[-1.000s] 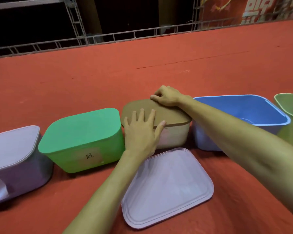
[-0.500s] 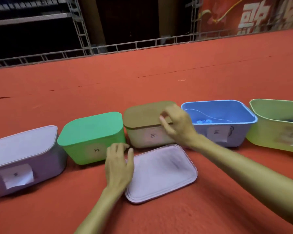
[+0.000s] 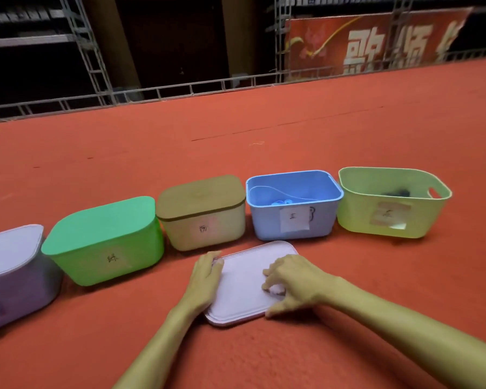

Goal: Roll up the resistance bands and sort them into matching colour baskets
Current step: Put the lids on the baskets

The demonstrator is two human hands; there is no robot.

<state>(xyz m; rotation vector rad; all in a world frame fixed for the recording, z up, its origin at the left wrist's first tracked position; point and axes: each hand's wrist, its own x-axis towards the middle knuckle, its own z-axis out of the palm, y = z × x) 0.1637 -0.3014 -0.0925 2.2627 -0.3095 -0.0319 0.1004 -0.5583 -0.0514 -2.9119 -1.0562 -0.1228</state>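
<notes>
L fingertips (image 3: 218, 261) are hooked over the far-left corner of a loose lilac lid (image 3: 244, 279), fingers close together, the L hand (image 3: 205, 279) lying along the lid's left rim and gripping it. R fingers (image 3: 270, 272) are bent and spread a bit, tips down on the lid's top, thumb at the near rim, so the R hand (image 3: 295, 282) holds the lid too. There's a whitish blur under the R fingertips; can't tell what it is.

The lid lies flat on the red carpet (image 3: 264, 136), just in front of the beige basket (image 3: 208, 228), which has a brown lid on, and the blue basket (image 3: 292, 220), which is open. A rolled blue band (image 3: 281, 203) sits inside the blue one, on the bottom.

Rest of the row, L to R: purple basket (image 3: 17, 287) w/ lid on, green basket (image 3: 107, 254) w/ green lid, then beige, blue, and an open yellow-green basket (image 3: 390, 217) w/ smth dark in it. Each has a paper label on its front. Beyond the carpet edge are a metal railing (image 3: 180, 88) and a red banner (image 3: 376, 43).
</notes>
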